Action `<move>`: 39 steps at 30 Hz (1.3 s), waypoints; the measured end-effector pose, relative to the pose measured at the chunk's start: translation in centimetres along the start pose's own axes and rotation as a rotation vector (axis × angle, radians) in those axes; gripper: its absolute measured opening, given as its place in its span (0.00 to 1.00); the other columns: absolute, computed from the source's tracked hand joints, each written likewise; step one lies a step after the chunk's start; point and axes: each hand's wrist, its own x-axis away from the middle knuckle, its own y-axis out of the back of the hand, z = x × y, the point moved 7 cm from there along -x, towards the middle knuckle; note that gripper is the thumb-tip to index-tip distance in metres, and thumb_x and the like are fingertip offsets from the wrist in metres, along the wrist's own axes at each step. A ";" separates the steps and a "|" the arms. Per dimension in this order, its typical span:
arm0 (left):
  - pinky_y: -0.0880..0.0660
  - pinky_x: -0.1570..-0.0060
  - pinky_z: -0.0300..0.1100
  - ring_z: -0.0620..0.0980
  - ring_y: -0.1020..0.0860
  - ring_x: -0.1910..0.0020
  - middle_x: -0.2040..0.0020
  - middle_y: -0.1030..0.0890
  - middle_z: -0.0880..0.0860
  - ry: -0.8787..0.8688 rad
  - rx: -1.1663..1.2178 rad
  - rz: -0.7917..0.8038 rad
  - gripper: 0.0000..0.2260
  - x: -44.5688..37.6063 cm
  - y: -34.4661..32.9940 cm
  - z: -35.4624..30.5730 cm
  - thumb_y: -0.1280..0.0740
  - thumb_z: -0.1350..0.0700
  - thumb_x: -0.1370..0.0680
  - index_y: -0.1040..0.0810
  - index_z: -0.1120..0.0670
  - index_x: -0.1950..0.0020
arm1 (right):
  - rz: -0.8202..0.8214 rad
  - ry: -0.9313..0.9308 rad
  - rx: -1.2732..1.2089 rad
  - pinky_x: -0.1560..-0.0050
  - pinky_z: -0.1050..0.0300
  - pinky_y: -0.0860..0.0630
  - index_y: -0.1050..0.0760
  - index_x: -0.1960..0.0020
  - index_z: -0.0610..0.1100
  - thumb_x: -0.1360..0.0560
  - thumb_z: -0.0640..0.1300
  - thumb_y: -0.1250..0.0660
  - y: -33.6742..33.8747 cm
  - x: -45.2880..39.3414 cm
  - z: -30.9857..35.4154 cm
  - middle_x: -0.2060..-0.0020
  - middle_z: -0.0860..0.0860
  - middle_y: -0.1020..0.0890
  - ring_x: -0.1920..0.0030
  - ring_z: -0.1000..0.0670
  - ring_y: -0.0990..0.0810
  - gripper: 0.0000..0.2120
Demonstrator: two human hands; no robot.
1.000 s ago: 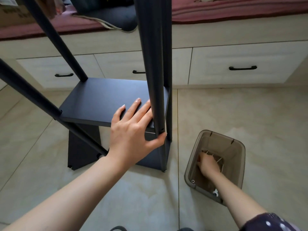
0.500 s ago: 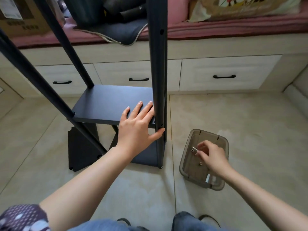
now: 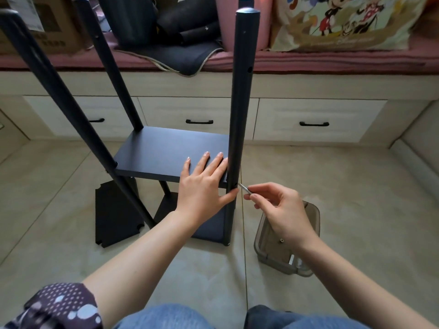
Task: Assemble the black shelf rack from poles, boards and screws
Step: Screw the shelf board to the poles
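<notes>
the left hand (image 3: 202,186) lies flat with straight fingers on the upper board (image 3: 171,150), thumb against the near pole (image 3: 240,103), while the right hand (image 3: 278,210) pinches a screw (image 3: 243,187) just beside that thumb, at the pole's hole. four poles and two boards look joined; a spare board (image 3: 114,214) lies on the floor, so i judge it roughly halfway. the carton's (image 3: 47,27) print is unreadable.

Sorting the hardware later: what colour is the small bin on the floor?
The bin is translucent smoky grey-brown, seen in the head view, its only view.
</notes>
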 end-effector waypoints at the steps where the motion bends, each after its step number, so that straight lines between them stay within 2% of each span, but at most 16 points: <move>1: 0.44 0.25 0.62 0.53 0.39 0.21 0.22 0.33 0.47 -0.001 -0.002 0.002 0.35 0.0 0.0 0.0 0.45 0.31 0.24 0.35 0.47 0.21 | -0.002 -0.001 -0.001 0.52 0.60 0.20 0.17 0.48 0.46 0.24 0.38 0.29 -0.2 -0.1 -0.1 0.58 0.54 0.13 0.54 0.57 0.15 0.07; 6: 0.46 0.24 0.60 0.51 0.42 0.20 0.20 0.37 0.45 -0.001 -0.019 0.019 0.35 0.0 -0.3 0.2 0.47 0.30 0.24 0.37 0.45 0.20 | -0.022 0.006 -0.007 0.52 0.62 0.20 0.17 0.49 0.47 0.24 0.38 0.29 -0.8 -0.1 -0.8 0.58 0.54 0.13 0.54 0.58 0.15 0.07; 10: 0.47 0.23 0.59 0.51 0.43 0.20 0.20 0.39 0.45 -0.004 -0.014 0.014 0.35 0.0 -0.3 0.2 0.44 0.30 0.23 0.39 0.45 0.20 | -0.045 0.024 -0.035 0.54 0.65 0.22 0.17 0.49 0.47 0.24 0.37 0.29 -0.7 0.0 -0.8 0.59 0.56 0.14 0.54 0.57 0.15 0.08; 17: 0.46 0.23 0.60 0.52 0.43 0.20 0.20 0.38 0.46 -0.010 -0.014 0.019 0.35 -0.1 -0.6 0.3 0.43 0.30 0.23 0.39 0.46 0.20 | -0.053 0.035 -0.019 0.52 0.61 0.19 0.16 0.48 0.44 0.25 0.37 0.29 -1.1 -0.6 -0.6 0.57 0.54 0.14 0.54 0.56 0.15 0.07; 23: 0.48 0.23 0.59 0.52 0.45 0.19 0.19 0.41 0.46 -0.028 -0.024 0.071 0.37 0.0 -0.5 0.2 0.50 0.29 0.24 0.41 0.47 0.19 | -0.052 0.042 0.007 0.50 0.58 0.18 0.17 0.48 0.45 0.25 0.38 0.28 -1.5 -1.0 -0.4 0.56 0.54 0.14 0.54 0.57 0.15 0.08; 26: 0.50 0.22 0.56 0.51 0.47 0.19 0.19 0.43 0.47 -0.071 0.002 0.082 0.35 0.3 -0.3 0.3 0.42 0.33 0.21 0.43 0.49 0.18 | -0.049 0.050 0.037 0.49 0.54 0.18 0.17 0.49 0.46 0.25 0.38 0.28 -1.5 -1.2 -0.3 0.56 0.54 0.14 0.53 0.57 0.15 0.07; 28: 0.47 0.21 0.53 0.51 0.42 0.20 0.21 0.36 0.49 -0.085 0.127 0.002 0.32 1.1 0.4 0.2 0.34 0.44 0.21 0.38 0.53 0.20 | -0.045 0.049 0.042 0.48 0.51 0.18 0.17 0.49 0.45 0.25 0.38 0.28 -1.6 -1.4 -0.2 0.57 0.54 0.14 0.53 0.56 0.15 0.06; 30: 0.37 0.25 0.52 0.53 0.29 0.27 0.31 0.22 0.53 -0.060 0.334 -0.228 0.25 2.7 2.1 0.3 0.30 0.57 0.24 0.26 0.58 0.28 | -0.044 0.046 0.035 0.48 0.50 0.18 0.17 0.48 0.44 0.25 0.38 0.28 -1.8 -1.6 -0.1 0.56 0.53 0.14 0.53 0.56 0.15 0.06; 31: 0.32 0.29 0.50 0.53 0.23 0.33 0.38 0.18 0.53 -0.037 0.424 -0.367 0.20 3.7 2.8 0.5 0.31 0.60 0.26 0.21 0.59 0.34 | -0.043 0.047 0.035 0.48 0.49 0.18 0.17 0.48 0.44 0.25 0.39 0.28 -1.9 -1.7 0.0 0.56 0.53 0.14 0.53 0.56 0.15 0.06; 33: 0.24 0.43 0.43 0.50 0.19 0.49 0.52 0.18 0.48 0.042 0.595 -0.523 0.10 5.7 3.3 0.8 0.33 0.59 0.26 0.19 0.56 0.45 | -0.038 0.051 0.045 0.48 0.49 0.18 0.17 0.48 0.44 0.25 0.39 0.28 -2.0 -1.8 0.0 0.56 0.54 0.14 0.52 0.56 0.15 0.07; 35: 0.26 0.57 0.35 0.45 0.22 0.60 0.62 0.23 0.43 0.243 0.795 -0.472 0.02 6.6 2.2 1.6 0.32 0.55 0.26 0.24 0.50 0.55 | -0.037 0.051 0.050 0.48 0.50 0.18 0.17 0.49 0.44 0.25 0.40 0.28 -2.1 -1.9 0.0 0.57 0.53 0.14 0.53 0.56 0.15 0.06; 36: 0.28 0.61 0.33 0.44 0.23 0.63 0.64 0.23 0.43 0.376 0.891 -0.371 0.05 6.7 1.0 2.0 0.30 0.53 0.26 0.26 0.49 0.59 | -0.037 0.051 0.051 0.48 0.51 0.18 0.18 0.49 0.45 0.26 0.40 0.27 -2.1 -2.0 0.0 0.57 0.53 0.14 0.54 0.56 0.15 0.05; 38: 0.26 0.61 0.33 0.42 0.21 0.63 0.65 0.19 0.44 0.600 1.089 -0.110 0.08 6.6 -1.9 2.3 0.27 0.51 0.24 0.23 0.50 0.60 | -0.037 0.055 0.066 0.50 0.55 0.19 0.18 0.51 0.45 0.27 0.41 0.26 -2.0 -2.1 -0.1 0.58 0.54 0.14 0.55 0.56 0.16 0.05; 39: 0.24 0.59 0.34 0.43 0.18 0.59 0.63 0.17 0.44 0.685 1.219 -0.020 0.06 6.6 -3.0 2.3 0.27 0.51 0.24 0.21 0.51 0.57 | -0.037 0.060 0.080 0.52 0.58 0.19 0.18 0.52 0.46 0.27 0.42 0.25 -1.9 -2.2 -0.1 0.59 0.54 0.14 0.55 0.57 0.16 0.05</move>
